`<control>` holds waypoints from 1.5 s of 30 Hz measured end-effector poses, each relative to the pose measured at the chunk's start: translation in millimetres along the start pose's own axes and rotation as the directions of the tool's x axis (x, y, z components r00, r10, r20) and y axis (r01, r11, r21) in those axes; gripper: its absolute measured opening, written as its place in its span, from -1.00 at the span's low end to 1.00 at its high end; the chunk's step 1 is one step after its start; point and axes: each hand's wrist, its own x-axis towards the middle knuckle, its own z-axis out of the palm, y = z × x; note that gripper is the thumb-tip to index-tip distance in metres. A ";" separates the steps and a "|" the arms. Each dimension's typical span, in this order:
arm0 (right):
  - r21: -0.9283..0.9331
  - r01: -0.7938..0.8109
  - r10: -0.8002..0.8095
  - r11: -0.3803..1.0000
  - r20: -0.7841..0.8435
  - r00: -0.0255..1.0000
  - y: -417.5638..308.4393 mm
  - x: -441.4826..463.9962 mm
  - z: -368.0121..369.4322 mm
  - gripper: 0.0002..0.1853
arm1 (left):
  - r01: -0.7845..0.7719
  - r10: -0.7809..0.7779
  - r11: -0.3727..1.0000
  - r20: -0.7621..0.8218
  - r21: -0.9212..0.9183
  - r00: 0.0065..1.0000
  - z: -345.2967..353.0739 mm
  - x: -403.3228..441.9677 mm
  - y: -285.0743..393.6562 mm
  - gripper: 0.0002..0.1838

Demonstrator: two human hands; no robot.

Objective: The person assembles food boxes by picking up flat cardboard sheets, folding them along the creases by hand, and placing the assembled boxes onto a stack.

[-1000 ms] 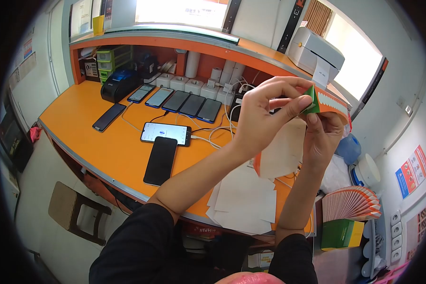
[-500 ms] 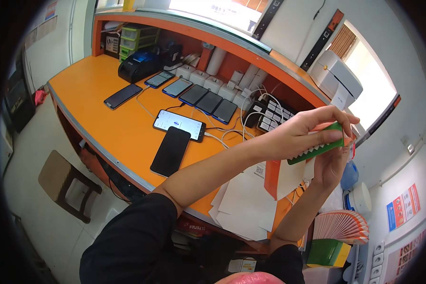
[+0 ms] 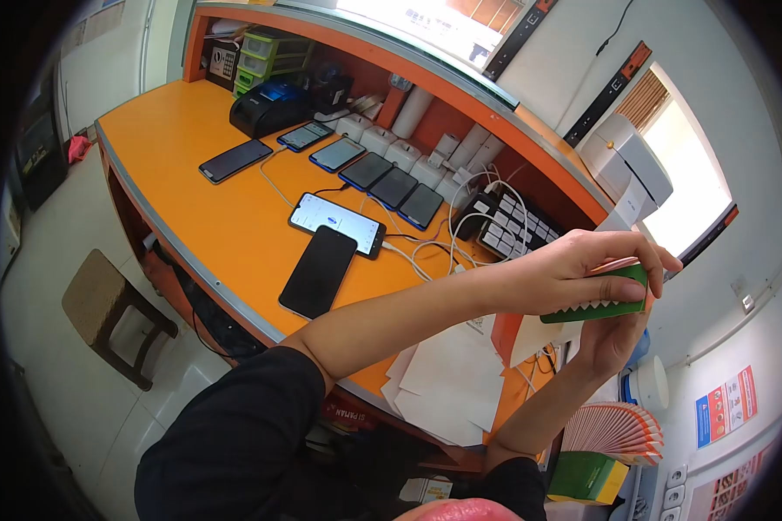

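My left hand point(image 3: 595, 276) is closed round a small green carton point(image 3: 595, 300) with a white zigzag edge; the thumb presses along its side and the fingers bend over the top. Something pale orange shows inside it, too small to name. From below, my right hand point(image 3: 613, 343) holds the carton's underside, its fingertips largely hidden. Beneath my hands, white paper sheets or envelopes point(image 3: 447, 382) overlap at the counter's front edge. An orange-and-white folded piece point(image 3: 517, 334) lies beside them, partly covered by my left wrist.
Several phones lie on the orange counter point(image 3: 161, 130), including a lit phone point(image 3: 334, 224) and a dark phone point(image 3: 319, 272) overlapping it. White cables point(image 3: 426, 260) trail nearby. A label printer point(image 3: 626, 161) stands right. Fanned orange-and-white packets point(image 3: 613, 430) rise above a green-and-yellow box point(image 3: 586, 478). A stool point(image 3: 117, 313) stands left.
The view has shifted slightly. Both hands sit a little lower in view, and the green carton is turned closer to level. Both hands keep their hold on it.
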 end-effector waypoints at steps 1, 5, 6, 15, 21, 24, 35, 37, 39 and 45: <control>-0.038 0.007 -0.007 0.999 -0.014 1.000 -0.2 -0.9 2.9 -0.44 | 0.004 -0.004 1.000 0.001 -0.004 1.000 0.2 -0.1 0.8 -0.83; -0.089 -0.008 -0.006 0.996 -0.154 0.988 2.0 0.2 9.8 -0.16 | -0.015 0.015 1.000 0.000 0.012 1.000 1.3 -0.4 -1.4 -0.84; -0.096 -0.005 -0.010 0.995 -0.160 0.987 2.5 0.7 11.3 -0.15 | -0.024 0.024 1.000 -0.003 0.016 1.000 1.4 -0.3 -3.0 -0.83; -0.011 0.054 -0.053 0.998 0.124 0.991 2.6 1.3 -2.6 -0.44 | -0.037 0.036 0.998 -0.020 -0.042 0.999 3.5 -1.0 -6.7 -0.83; -0.101 0.066 -0.066 0.993 0.000 0.998 4.7 1.8 -3.3 -0.46 | -0.063 0.063 0.998 -0.044 0.009 0.997 4.6 -1.1 -8.1 -0.79; -0.155 0.021 -0.036 0.988 -0.096 0.995 6.3 4.4 7.8 -0.38 | -0.089 0.094 0.994 -0.086 0.064 0.992 5.4 -1.5 -12.3 -0.72; -0.644 -0.052 -0.101 0.763 -0.198 0.975 21.9 7.0 10.6 -0.66 | -0.088 0.194 0.839 -0.145 0.536 0.970 -3.4 -4.4 -18.9 -0.62; -0.780 -0.098 0.027 0.618 -0.104 0.994 2.7 8.3 24.3 -0.76 | -0.065 0.261 0.777 -0.226 0.626 0.939 -14.0 -0.9 -18.6 -0.69; -0.807 0.013 -0.171 0.590 -0.110 0.979 -13.4 9.6 31.4 -0.79 | 0.070 0.190 0.768 -0.331 0.636 0.924 -28.5 0.0 -7.1 -0.72; -0.852 -0.050 -0.348 0.521 -0.266 0.899 -26.9 23.1 19.7 -0.64 | 0.229 -0.200 0.973 -0.401 0.025 0.894 -48.3 4.3 -0.8 -0.72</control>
